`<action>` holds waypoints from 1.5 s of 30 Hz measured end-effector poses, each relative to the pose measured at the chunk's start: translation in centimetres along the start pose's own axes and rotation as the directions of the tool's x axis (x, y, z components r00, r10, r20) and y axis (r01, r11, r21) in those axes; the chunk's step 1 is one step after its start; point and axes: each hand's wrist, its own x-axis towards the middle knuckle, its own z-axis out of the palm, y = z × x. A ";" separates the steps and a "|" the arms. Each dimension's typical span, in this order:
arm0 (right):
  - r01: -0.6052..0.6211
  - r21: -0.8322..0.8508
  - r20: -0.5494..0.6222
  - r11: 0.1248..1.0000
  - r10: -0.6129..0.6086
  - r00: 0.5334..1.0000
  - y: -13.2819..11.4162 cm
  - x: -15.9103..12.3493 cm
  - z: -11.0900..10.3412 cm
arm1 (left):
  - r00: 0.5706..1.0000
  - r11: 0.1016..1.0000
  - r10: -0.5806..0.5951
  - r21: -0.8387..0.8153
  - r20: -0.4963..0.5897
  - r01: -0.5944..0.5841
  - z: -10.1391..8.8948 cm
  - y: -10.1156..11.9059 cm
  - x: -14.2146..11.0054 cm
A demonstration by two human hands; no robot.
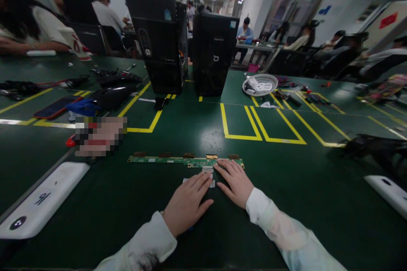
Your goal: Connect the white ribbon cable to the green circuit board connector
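Observation:
A long, narrow green circuit board point(152, 159) lies across the green work table, with brown flex tabs along its far edge. From its near edge extends a pale flat connector point(207, 170), seemingly a ribbon cable end. My left hand point(186, 203) is laid palm down, fingers stretched together, its fingertips at this connector and covering part of it. A small whitish and blue piece shows partly beneath those fingers; its kind is hidden. My right hand point(235, 181) has its fingers spread, the tips on the board's right portion and the thumb pointing toward the connector.
Two black computer towers point(211, 55) stand at the back. A white basket point(269, 84) with items sits back right. White devices flank me, one on the left point(47, 199) and one on the right point(386, 192). Cables and tools point(111, 78) lie back left. Other people sit beyond.

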 end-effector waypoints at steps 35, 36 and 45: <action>-0.007 0.033 0.012 0.999 0.007 1.000 0.1 0.1 -0.4 | 0.988 0.990 0.135 -0.057 0.078 -0.131 -0.7 -1.8 1.0; -0.008 0.036 0.014 0.999 0.008 1.000 0.1 0.1 -0.4 | 0.989 0.991 0.126 -0.051 0.078 -0.122 -0.8 -1.7 1.0; -0.012 0.030 0.010 0.999 0.012 1.000 0.1 0.2 -0.4 | 0.996 0.996 0.073 -0.052 0.045 -0.071 -0.4 -1.1 1.0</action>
